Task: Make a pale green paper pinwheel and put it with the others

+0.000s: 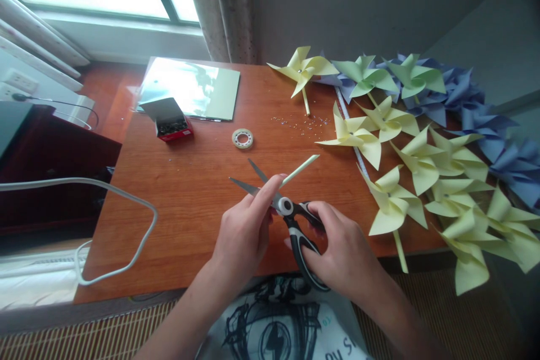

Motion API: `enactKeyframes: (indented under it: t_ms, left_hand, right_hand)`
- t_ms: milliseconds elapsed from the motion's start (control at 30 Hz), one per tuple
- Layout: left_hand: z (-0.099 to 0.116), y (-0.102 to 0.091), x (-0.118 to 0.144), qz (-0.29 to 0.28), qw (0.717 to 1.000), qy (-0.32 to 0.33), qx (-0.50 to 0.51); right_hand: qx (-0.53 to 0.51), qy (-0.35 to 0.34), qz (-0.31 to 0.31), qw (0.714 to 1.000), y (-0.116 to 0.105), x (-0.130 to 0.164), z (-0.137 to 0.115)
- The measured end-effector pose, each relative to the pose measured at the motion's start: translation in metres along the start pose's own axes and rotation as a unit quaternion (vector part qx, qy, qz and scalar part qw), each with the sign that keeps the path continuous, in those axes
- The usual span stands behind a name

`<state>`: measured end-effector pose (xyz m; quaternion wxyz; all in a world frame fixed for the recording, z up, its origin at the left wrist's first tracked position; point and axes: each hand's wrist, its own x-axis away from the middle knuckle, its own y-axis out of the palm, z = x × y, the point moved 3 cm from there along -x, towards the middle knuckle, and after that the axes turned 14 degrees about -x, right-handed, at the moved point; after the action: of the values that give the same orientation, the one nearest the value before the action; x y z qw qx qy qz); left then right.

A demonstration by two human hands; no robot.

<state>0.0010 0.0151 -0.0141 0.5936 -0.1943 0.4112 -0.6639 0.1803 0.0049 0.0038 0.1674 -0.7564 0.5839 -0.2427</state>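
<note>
Our right hand point(343, 247) has its grip clamped through the black handles of the scissors point(291, 216), whose blades stand apart and point up-left over the desk point(189, 180). Our left hand point(244, 230) pinches a thin pale stick point(299, 170) between its fingers, and the stick slants up to the right, just beside the scissors' pivot. Behind the blades a tape roll point(242, 138) lies flat on the desk, and further left an open red box point(171, 121) sits in front of a shiny sheet point(202, 87). To the right, yellow pinwheels point(422, 169) crowd the desk, with blue pinwheels point(485, 118) behind them. A white cable point(126, 197) loops at the left edge.
</note>
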Motion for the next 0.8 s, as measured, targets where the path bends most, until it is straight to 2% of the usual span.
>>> enactKeyframes:
  t_ms: [333,800]
  left_hand:
    - [-0.011,0.007,-0.003,0.001,0.996,-0.010,0.086]
    - [-0.016,0.009,-0.004,-0.013,0.994,-0.003,0.109]
  right_hand:
    - [0.041,-0.002,-0.015,0.999,0.000,-0.008,-0.002]
    - [0.052,0.008,-0.036,0.998,-0.001,-0.011,-0.002]
